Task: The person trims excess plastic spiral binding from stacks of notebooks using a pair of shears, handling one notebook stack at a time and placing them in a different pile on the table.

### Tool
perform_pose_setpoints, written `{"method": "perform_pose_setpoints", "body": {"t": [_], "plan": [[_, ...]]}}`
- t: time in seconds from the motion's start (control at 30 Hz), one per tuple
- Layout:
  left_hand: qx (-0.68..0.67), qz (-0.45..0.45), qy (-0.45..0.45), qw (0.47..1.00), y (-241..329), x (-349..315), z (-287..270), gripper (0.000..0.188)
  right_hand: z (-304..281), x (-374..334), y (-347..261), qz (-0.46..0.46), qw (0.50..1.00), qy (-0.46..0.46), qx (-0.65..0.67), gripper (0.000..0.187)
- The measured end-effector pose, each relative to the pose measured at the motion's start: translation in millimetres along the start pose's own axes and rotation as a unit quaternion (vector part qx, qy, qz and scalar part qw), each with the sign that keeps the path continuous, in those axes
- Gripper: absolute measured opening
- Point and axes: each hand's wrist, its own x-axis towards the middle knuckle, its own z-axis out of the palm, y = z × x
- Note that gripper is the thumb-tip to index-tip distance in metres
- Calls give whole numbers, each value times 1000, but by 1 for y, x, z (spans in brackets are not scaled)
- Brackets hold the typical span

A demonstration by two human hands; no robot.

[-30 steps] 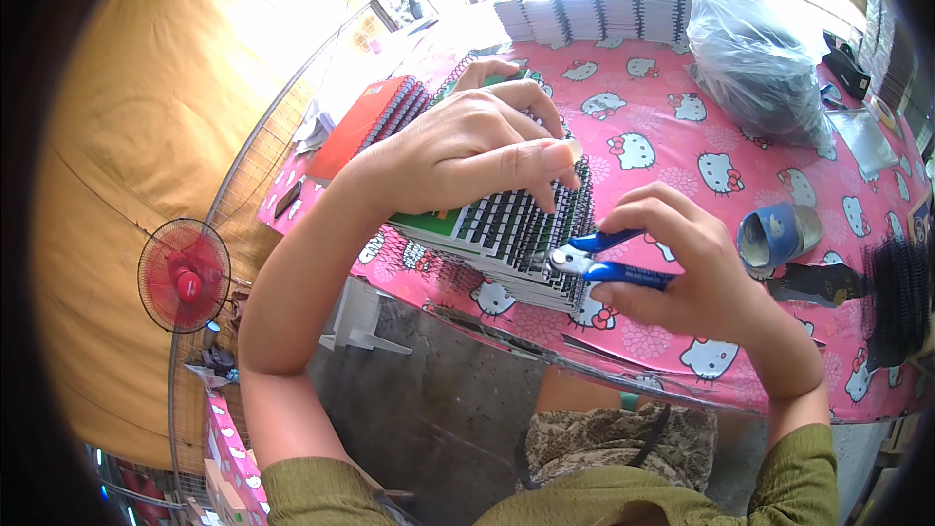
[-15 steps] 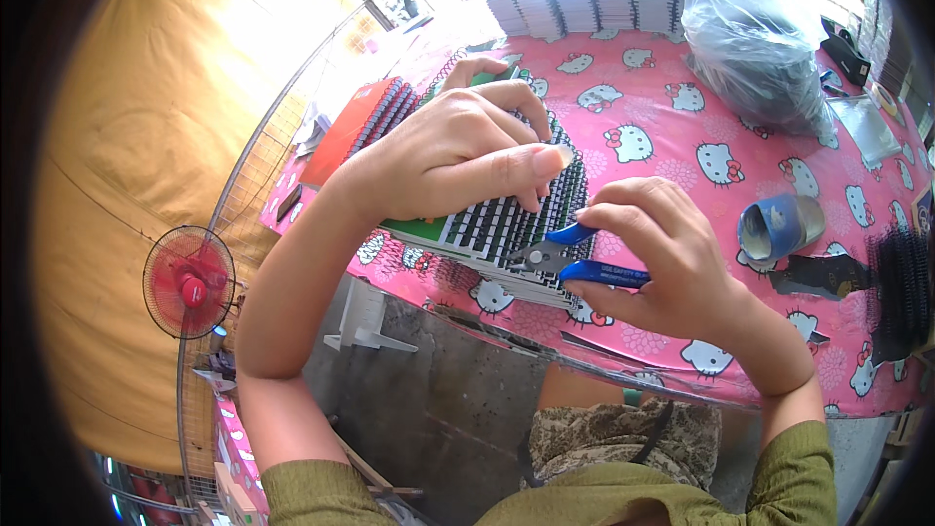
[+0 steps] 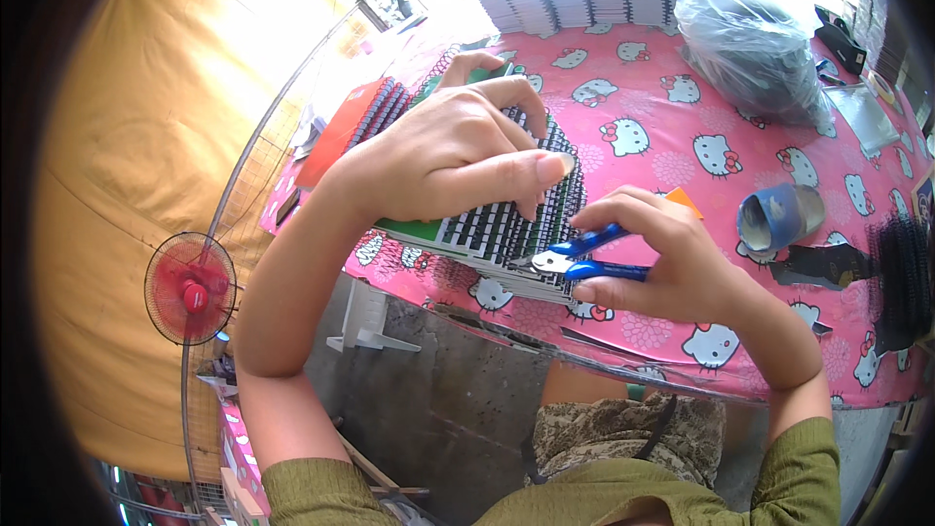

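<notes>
Pink tablecloth (image 3: 672, 170) with cartoon cat print is spread across centre and right of frame; upper left is filled by a yellow tarp (image 3: 175, 136), with a red fan (image 3: 193, 287) seen at lower left. Wire-bound notebooks (image 3: 492, 226), green covers partly visible, are stacked at frame centre near the table's front edge, black coils packed side by side.

Left hand (image 3: 463, 141) is laid across the top of the stack, fingers bent and apart, thumb pointed right over the coils. Whether the stack is gripped or only rested on cannot be told. By the right hand (image 3: 677, 258), right of centre, blue-handled cutters (image 3: 589, 270) are grasped, one handle under the fingers, the other against the thumb; handles are spread. Metal tips are aimed left at the coils along the stack's near right corner; contact cannot be told.

Red notebooks (image 3: 341, 136) are placed left of the stack. More bound stacks (image 3: 584, 2) are lined up at top centre, with a clear plastic bag (image 3: 750, 49) holding dark contents set at upper right. An orange piece (image 3: 685, 202) is partly hidden behind the right hand. A blue cylinder (image 3: 771, 219) and a bunch of loose black coils (image 3: 901, 273) are placed at right.
</notes>
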Motion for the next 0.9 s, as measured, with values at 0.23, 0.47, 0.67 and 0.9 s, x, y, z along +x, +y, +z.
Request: {"method": "perform_pose_setpoints", "body": {"t": [0.23,0.47,0.67,0.9], "plan": [[-30,10,47,998,-4,-4,4,52,14,0,6,-155,967,115,-164,43],[-4,16,46,999,-3,-4,4,49,-11,21,-2,333,890,-157,268,33],[-6,10,66,998,-5,-7,8,47,-3,-6,-15,-27,991,22,-127,43],[18,6,59,998,-3,-5,7,43,4,-2,-23,-66,971,35,-225,41]]}}
